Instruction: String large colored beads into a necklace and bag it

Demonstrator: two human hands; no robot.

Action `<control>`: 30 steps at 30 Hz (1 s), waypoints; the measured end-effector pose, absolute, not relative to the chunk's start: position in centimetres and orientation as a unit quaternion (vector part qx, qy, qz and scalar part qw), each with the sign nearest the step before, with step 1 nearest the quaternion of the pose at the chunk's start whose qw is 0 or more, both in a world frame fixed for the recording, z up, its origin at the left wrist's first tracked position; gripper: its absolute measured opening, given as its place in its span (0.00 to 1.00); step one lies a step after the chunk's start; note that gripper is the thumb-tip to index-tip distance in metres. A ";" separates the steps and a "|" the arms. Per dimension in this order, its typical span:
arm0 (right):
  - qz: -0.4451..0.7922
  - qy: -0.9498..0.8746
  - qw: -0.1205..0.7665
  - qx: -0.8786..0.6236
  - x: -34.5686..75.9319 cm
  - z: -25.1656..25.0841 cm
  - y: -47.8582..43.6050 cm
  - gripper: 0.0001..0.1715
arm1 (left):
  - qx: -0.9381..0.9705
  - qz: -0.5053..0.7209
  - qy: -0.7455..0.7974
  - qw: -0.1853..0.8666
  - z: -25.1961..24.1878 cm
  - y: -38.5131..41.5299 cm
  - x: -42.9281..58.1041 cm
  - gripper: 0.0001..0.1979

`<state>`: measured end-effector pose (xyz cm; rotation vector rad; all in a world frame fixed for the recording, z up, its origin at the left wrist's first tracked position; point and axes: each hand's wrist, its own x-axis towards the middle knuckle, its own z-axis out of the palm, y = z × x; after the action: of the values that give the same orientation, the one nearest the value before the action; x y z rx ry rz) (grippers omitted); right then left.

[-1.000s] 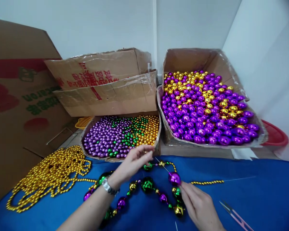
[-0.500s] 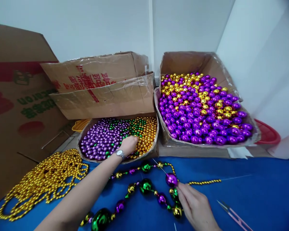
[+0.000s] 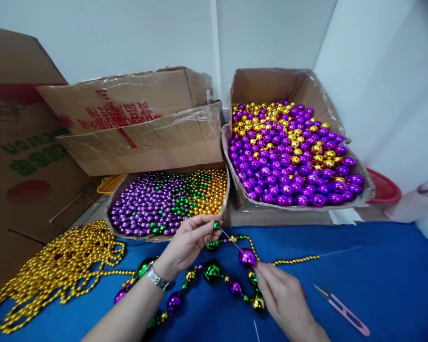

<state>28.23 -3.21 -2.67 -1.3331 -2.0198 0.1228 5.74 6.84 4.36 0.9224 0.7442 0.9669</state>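
Observation:
My left hand (image 3: pixel 187 241) pinches a small green bead (image 3: pixel 216 226) at the tip of a thin needle (image 3: pixel 230 237). A large purple bead (image 3: pixel 247 257) sits on that needle, just above my right hand (image 3: pixel 280 297), which grips the needle and string below it. From there a strand of large green, purple and gold beads (image 3: pixel 207 275) loops across the blue cloth (image 3: pixel 378 266). Just beyond my left hand is a low box of small purple, green and gold beads (image 3: pixel 164 202).
A bigger box of large purple and gold beads (image 3: pixel 288 156) stands at the back right. Gold bead chains (image 3: pixel 57 266) are heaped at the left. Thread snips (image 3: pixel 340 309) lie at the right. Cardboard boxes (image 3: pixel 135 123) and a red bowl (image 3: pixel 383 190) line the back.
My left hand reached into the small-bead box, then came back with a green bead to the needle tip. My right hand stayed with the purple bead.

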 end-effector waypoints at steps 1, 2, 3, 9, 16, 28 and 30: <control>0.041 -0.781 0.346 -0.518 28.3 -2.7 -3.3 0.11 | 0.424 0.437 0.338 0.718 4.3 6.7 5.8 0.12; 0.032 -0.783 0.340 -0.520 28.3 -2.6 -3.3 0.12 | 0.432 0.437 0.340 0.712 4.3 6.6 5.9 0.12; 0.025 -0.788 0.332 -0.518 28.4 -2.7 -3.3 0.12 | 0.443 0.437 0.343 0.704 4.3 6.5 5.9 0.12; -0.046 -0.798 0.290 -0.527 28.8 -2.9 -3.6 0.13 | 0.561 0.434 0.392 0.585 4.8 6.0 5.8 0.12; 0.037 -0.760 0.330 -0.560 26.1 -3.6 -3.9 0.15 | 0.594 0.412 0.413 0.554 3.5 3.8 6.9 0.14; 0.139 -0.719 0.375 -0.568 28.6 -4.4 1.1 0.09 | 0.587 0.452 0.392 0.545 1.2 5.3 11.8 0.14; 0.159 -0.714 0.350 -0.585 29.3 -5.3 1.5 0.10 | 0.612 0.436 0.389 0.533 0.6 5.9 13.1 0.14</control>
<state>29.27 1.49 -5.25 -1.5160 -1.8479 0.4125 13.14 5.88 0.65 1.4592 0.9268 1.0400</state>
